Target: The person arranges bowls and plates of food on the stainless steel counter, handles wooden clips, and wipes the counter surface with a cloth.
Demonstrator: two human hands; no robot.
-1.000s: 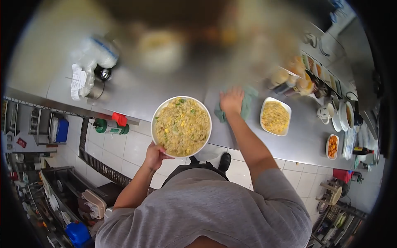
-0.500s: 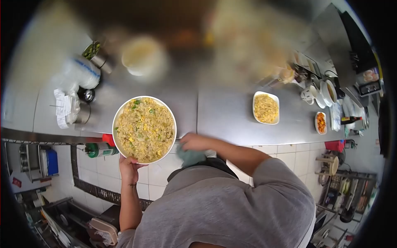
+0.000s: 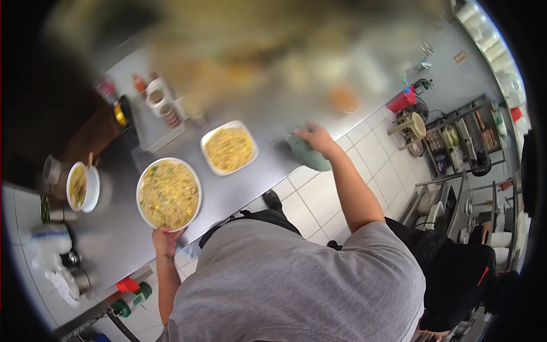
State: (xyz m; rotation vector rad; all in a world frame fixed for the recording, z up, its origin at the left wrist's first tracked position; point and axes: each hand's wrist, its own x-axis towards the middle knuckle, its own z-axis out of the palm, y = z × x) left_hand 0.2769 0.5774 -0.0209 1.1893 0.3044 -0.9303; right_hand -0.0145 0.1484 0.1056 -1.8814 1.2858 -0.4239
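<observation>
My left hand (image 3: 166,240) grips the near rim of a large round white bowl (image 3: 169,194) full of fried rice with egg and green bits. The bowl is over the steel counter (image 3: 228,191). To its right, a square white dish (image 3: 229,147) of yellow fried rice stands on the counter. Further right, my right hand (image 3: 316,138) is closed on a green cloth (image 3: 307,154), which hangs partly past the counter's front edge.
At the left stand a white soup bowl (image 3: 83,187) and a metal container (image 3: 81,280). A tray (image 3: 159,134) with cups lies behind the dish. Stools (image 3: 411,126) are at the right. A person in black (image 3: 456,279) is behind at the right. The top is blurred.
The view has swung to the right. My right hand has lifted the green cloth off the counter and carried it to the right, past the square dish. My left hand still holds the bowl.
</observation>
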